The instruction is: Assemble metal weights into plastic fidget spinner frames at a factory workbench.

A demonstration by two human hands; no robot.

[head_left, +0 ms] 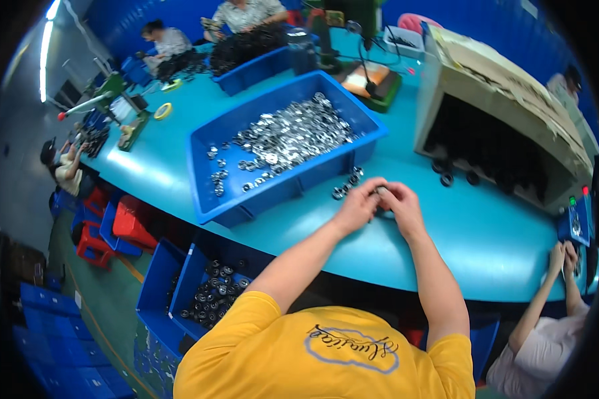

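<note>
Over the turquoise table (299, 243), my left hand (361, 205) and my right hand (403, 205) meet with fingers closed around a small dark part (381, 191). My fingers cover most of it, so its exact kind does not show. Just left of my hands lie several small shiny metal rings (343, 189). Beyond them stands a large blue bin (286, 187) holding a heap of silvery metal parts (293, 133). To the right, a cardboard box (506, 80) lies on its side, with round black parts (446, 178) at its dark mouth.
Below the table edge at left, a blue crate (180, 266) holds black wheel-like parts (216, 292). Red stools (134, 223) stand nearby. A green hand press (116, 100) and a yellow tape roll (163, 111) are at far left. Another person's hands (566, 258) work at right.
</note>
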